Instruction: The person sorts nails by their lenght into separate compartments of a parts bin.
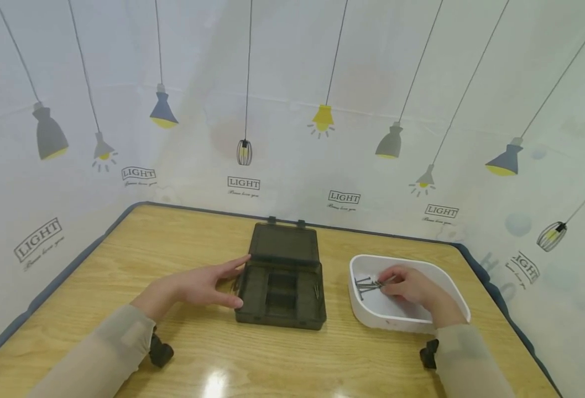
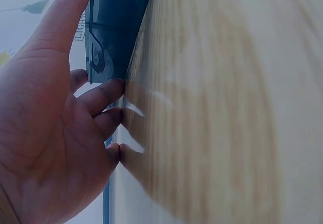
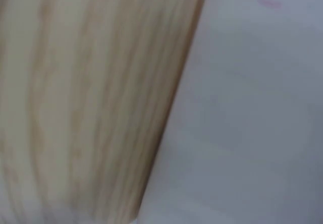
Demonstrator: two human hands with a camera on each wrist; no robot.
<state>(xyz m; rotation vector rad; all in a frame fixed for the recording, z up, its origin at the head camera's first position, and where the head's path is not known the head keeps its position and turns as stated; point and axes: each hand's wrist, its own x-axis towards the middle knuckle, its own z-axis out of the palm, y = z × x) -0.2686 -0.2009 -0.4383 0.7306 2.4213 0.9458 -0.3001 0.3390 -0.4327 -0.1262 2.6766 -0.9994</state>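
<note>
Some fasteners (image 1: 317, 291) in R compartment of opened dark box (image 1: 280, 320), more left in white tray (image 1: 392, 321), so prob. only partway; R hand (image 1: 412, 286) curled, pinching fasteners there; L hand (image 1: 208, 284) spread, touching box's L side.

Wall (image 1: 292, 50): white, printed with pendant lamps (image 1: 323, 117), "LIGHT" signs (image 1: 244, 183)
Table (image 1: 193, 237): pale wood, blue edging (image 1: 473, 263)
Glare (image 1: 215, 382): bright tabletop patch
</note>
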